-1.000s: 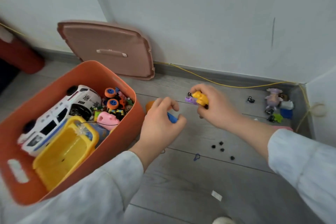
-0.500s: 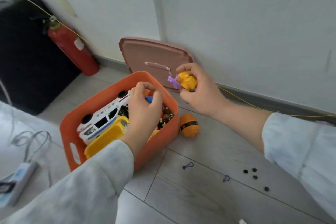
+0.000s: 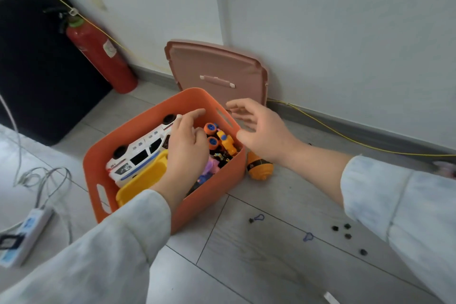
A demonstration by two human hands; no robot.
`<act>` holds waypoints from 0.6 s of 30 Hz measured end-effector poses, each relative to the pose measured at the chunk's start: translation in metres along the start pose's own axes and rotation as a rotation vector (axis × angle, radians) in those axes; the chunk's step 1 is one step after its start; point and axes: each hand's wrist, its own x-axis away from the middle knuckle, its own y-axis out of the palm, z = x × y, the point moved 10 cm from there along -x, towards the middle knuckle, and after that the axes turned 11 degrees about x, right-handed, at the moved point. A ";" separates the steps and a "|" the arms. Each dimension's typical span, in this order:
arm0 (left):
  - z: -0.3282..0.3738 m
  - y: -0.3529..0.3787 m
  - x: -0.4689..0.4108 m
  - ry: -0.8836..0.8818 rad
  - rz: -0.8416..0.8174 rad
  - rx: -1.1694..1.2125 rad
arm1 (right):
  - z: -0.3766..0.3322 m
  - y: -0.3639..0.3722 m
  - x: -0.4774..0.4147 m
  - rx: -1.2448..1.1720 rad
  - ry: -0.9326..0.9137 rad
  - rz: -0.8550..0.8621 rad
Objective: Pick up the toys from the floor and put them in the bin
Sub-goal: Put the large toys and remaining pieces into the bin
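An orange bin (image 3: 138, 128) stands on the grey floor, filled with a white toy car (image 3: 138, 153), a yellow container (image 3: 140, 180) and several small toys. A yellow toy (image 3: 227, 142) lies on top at the bin's right side. My left hand (image 3: 187, 145) hovers over the bin's middle, fingers spread and empty. My right hand (image 3: 259, 131) is open above the bin's right rim, holding nothing. An orange toy (image 3: 259, 166) lies on the floor against the bin's right wall.
The bin's pink lid (image 3: 217, 74) leans on the wall behind. A red fire extinguisher (image 3: 101, 54) stands at left. A power strip (image 3: 22, 234) with cables lies at the lower left. Small black pieces (image 3: 345, 231) and blue loops (image 3: 308, 237) dot the floor at right.
Both hands moved over the bin and opened. The yellow toy left my right hand and lies in the bin; my left hand no longer holds the blue piece.
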 end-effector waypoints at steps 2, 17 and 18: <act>0.009 0.010 0.003 0.035 -0.019 -0.008 | 0.013 -0.018 0.008 0.055 0.016 0.084; 0.066 0.169 0.056 0.343 -0.429 -0.080 | 0.181 -0.132 0.136 0.423 0.464 0.470; 0.056 0.183 0.058 0.305 -0.465 -0.134 | 0.189 -0.134 0.142 0.424 0.476 0.456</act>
